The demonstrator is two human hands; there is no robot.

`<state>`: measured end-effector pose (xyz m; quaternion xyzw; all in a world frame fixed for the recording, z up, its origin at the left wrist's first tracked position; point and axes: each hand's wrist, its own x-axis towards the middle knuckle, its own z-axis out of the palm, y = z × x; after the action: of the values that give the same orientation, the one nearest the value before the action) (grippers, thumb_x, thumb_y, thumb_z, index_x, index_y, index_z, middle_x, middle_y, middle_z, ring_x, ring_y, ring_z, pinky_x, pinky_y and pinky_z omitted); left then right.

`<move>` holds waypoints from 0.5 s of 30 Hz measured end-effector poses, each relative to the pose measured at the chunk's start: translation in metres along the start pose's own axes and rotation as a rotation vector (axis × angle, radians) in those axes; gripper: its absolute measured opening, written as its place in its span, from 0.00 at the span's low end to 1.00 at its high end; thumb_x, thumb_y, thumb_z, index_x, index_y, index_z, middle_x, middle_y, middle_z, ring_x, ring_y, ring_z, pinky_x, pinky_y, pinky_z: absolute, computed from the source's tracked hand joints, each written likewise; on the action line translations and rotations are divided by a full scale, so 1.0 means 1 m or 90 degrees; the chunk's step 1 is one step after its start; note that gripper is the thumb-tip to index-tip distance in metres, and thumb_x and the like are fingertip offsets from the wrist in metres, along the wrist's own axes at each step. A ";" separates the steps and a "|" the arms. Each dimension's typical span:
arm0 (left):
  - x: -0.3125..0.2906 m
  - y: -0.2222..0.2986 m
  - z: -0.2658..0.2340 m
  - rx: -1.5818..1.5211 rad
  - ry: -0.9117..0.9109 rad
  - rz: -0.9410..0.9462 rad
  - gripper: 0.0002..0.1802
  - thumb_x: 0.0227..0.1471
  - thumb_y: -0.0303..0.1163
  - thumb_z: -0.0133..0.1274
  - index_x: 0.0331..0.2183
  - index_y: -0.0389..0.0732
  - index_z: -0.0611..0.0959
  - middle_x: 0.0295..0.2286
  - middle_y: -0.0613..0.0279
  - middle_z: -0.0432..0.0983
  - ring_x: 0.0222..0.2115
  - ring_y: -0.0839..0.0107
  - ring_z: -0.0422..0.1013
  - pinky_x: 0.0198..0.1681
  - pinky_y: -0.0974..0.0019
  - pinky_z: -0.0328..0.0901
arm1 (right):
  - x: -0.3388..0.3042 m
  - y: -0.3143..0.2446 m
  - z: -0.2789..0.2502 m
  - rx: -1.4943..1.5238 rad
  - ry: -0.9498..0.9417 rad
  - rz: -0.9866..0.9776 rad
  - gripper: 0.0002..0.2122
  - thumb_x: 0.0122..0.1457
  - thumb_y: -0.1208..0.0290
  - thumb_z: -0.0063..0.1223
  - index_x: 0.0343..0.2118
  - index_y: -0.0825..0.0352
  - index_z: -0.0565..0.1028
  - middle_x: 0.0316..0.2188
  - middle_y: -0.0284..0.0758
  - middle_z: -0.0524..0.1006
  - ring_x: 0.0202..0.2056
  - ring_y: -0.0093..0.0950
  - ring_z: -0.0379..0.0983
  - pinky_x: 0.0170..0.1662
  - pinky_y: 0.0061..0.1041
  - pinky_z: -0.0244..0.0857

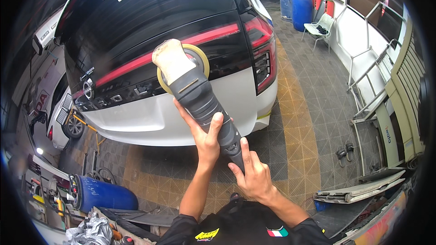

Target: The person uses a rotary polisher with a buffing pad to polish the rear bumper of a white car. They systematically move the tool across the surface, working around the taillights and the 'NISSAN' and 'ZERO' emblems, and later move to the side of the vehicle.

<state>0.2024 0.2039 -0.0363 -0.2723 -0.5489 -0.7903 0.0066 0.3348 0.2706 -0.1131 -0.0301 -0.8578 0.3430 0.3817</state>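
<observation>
A long black car polisher [200,97] slants up and away from me, its head wrapped in a pale cover [171,59] and a yellow-rimmed round pad [203,56] beneath. My left hand [206,138] is closed round the middle of its body, thumb on top. Farther back, my right hand [255,174] grips the rear end, thumb and forefinger along its sides. The polisher's head is over the black and red strip of a white car's tailgate [168,120]. Whether the pad touches the surface, I cannot tell. A red tail light [261,36] is at the right corner.
At lower left lies a blue barrel [106,193], with crumpled grey sheeting [91,230] nearby. Metal frames [370,86] line the right wall, near sandals [345,153] and stacked panels [361,188]. A pale chair [320,28] and blue drums [302,11] stand farther back.
</observation>
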 end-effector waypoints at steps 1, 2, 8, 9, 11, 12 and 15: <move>0.000 0.000 0.005 0.000 -0.007 -0.010 0.58 0.58 0.27 0.56 0.69 0.51 0.29 0.53 0.46 0.64 0.34 0.65 0.75 0.39 0.60 0.74 | -0.001 0.003 -0.002 0.002 0.007 0.001 0.37 0.60 0.64 0.62 0.68 0.70 0.56 0.29 0.45 0.71 0.20 0.41 0.74 0.21 0.35 0.71; 0.000 -0.001 0.010 0.001 -0.015 -0.021 0.59 0.58 0.27 0.56 0.69 0.51 0.29 0.53 0.46 0.64 0.34 0.65 0.75 0.40 0.60 0.74 | -0.001 0.006 -0.004 0.003 0.009 0.004 0.37 0.60 0.64 0.62 0.68 0.70 0.55 0.28 0.45 0.71 0.20 0.40 0.74 0.21 0.35 0.71; 0.005 -0.018 0.027 0.085 -0.018 0.005 0.60 0.57 0.30 0.59 0.69 0.49 0.29 0.56 0.45 0.63 0.42 0.64 0.73 0.49 0.60 0.70 | 0.000 0.026 -0.016 0.010 0.015 0.021 0.38 0.60 0.64 0.60 0.69 0.70 0.54 0.28 0.44 0.71 0.20 0.40 0.73 0.21 0.36 0.71; 0.007 -0.026 0.026 0.129 -0.012 0.030 0.61 0.57 0.31 0.60 0.69 0.48 0.29 0.56 0.46 0.63 0.45 0.64 0.72 0.51 0.60 0.68 | 0.001 0.027 -0.020 0.011 0.007 0.029 0.38 0.61 0.64 0.60 0.69 0.70 0.54 0.28 0.45 0.71 0.20 0.41 0.73 0.21 0.36 0.71; 0.007 -0.033 0.028 0.164 -0.004 0.048 0.62 0.57 0.32 0.61 0.69 0.47 0.29 0.58 0.46 0.61 0.49 0.62 0.70 0.56 0.60 0.64 | 0.001 0.030 -0.026 0.020 -0.003 0.042 0.38 0.61 0.64 0.59 0.69 0.70 0.53 0.28 0.45 0.71 0.20 0.41 0.73 0.22 0.37 0.71; 0.007 -0.032 0.034 0.154 -0.003 0.042 0.62 0.56 0.33 0.62 0.69 0.46 0.29 0.59 0.45 0.60 0.52 0.61 0.68 0.58 0.60 0.62 | 0.001 0.033 -0.028 0.025 -0.003 0.047 0.38 0.61 0.64 0.59 0.69 0.70 0.53 0.28 0.45 0.71 0.20 0.42 0.73 0.22 0.37 0.71; 0.004 -0.026 0.052 0.112 -0.023 0.018 0.63 0.55 0.34 0.63 0.69 0.46 0.30 0.62 0.44 0.57 0.56 0.58 0.65 0.61 0.59 0.59 | -0.002 0.040 -0.033 0.040 0.002 0.063 0.38 0.61 0.64 0.59 0.69 0.71 0.52 0.28 0.46 0.72 0.21 0.44 0.74 0.23 0.38 0.72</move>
<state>0.2129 0.2612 -0.0440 -0.2927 -0.6123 -0.7338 0.0316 0.3495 0.3194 -0.1233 -0.0610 -0.8435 0.3883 0.3660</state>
